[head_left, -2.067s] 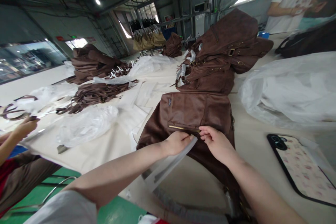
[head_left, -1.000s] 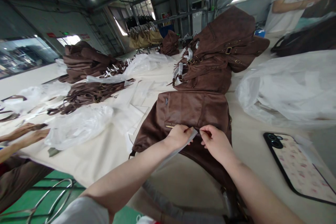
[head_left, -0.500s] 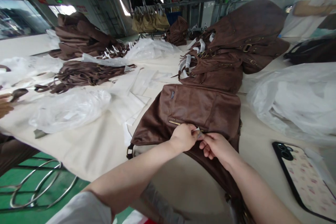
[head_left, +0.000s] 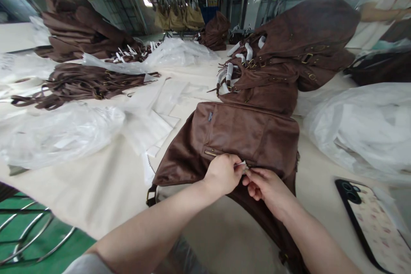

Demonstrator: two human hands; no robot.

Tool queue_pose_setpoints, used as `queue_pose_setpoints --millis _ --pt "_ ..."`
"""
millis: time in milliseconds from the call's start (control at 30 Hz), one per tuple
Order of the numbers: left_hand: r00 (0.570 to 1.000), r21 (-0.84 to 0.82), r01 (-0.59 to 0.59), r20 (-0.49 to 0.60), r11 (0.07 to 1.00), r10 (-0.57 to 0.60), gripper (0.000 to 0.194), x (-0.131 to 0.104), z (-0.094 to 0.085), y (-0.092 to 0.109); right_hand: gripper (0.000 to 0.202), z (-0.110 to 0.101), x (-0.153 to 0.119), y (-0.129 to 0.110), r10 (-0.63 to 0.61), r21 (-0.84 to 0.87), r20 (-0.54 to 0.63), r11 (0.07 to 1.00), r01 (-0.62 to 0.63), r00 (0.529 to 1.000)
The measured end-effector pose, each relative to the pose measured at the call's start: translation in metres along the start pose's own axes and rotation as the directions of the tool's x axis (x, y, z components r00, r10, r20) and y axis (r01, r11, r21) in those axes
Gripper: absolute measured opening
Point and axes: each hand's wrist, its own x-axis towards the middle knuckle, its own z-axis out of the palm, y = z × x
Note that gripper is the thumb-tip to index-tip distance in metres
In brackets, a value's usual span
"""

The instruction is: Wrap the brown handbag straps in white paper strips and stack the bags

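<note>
A brown leather bag (head_left: 237, 130) lies on the cream-covered table in front of me, its strap curving toward me. My left hand (head_left: 224, 173) is closed over the bag's zipper (head_left: 212, 153), pinching a small whitish piece (head_left: 243, 165) between thumb and finger. Right beside it, my right hand (head_left: 261, 184) pinches the same small piece from the other side, its other fingers curled. What exactly the piece is, and whether it is joined to the zipper, is too small to tell.
More brown bags (head_left: 276, 72) are piled behind the bag. Clear plastic (head_left: 64, 130) lies at the left, more plastic (head_left: 362, 124) at the right. A phone (head_left: 369, 222) rests near my right arm. A person (head_left: 382, 13) stands at the back right.
The view has shifted slightly, so things at the left sit further left. Both hands remain together at the small piece, with only slight movement of the fingers.
</note>
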Motion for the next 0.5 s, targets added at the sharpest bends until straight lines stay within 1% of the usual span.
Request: queue_pose_setpoints --millis 100,233,300,367,500 --pt "1.000 -0.044 -0.001 0.023 0.999 0.002 0.025 -0.001 -0.003 -0.002 0.031 0.003 0.000 0.001 -0.034 -0.017 -0.054 0.999 0.033 0.998" --pt "0.997 0.027 -0.062 -0.052 0.998 0.064 0.016 -0.011 -0.009 -0.001 0.032 0.005 -0.001 -0.001 -0.039 -0.013 -0.088 0.999 0.038 0.995" --pt "0.991 0.088 -0.106 -0.077 0.990 0.112 0.013 -0.017 -0.012 0.002 0.032 0.006 -0.002 -0.002 -0.043 -0.003 -0.094 0.999 0.043 0.995" --pt "0.986 0.177 -0.141 -0.067 0.974 0.155 0.011 -0.024 -0.013 0.008 0.032 0.006 -0.002 -0.003 -0.041 0.011 -0.100 0.999 0.042 0.994" --pt "0.972 0.407 -0.228 0.041 0.885 0.232 0.015 -0.033 -0.011 0.019 0.031 0.005 -0.002 -0.002 -0.044 0.039 -0.096 0.998 0.048 0.994"
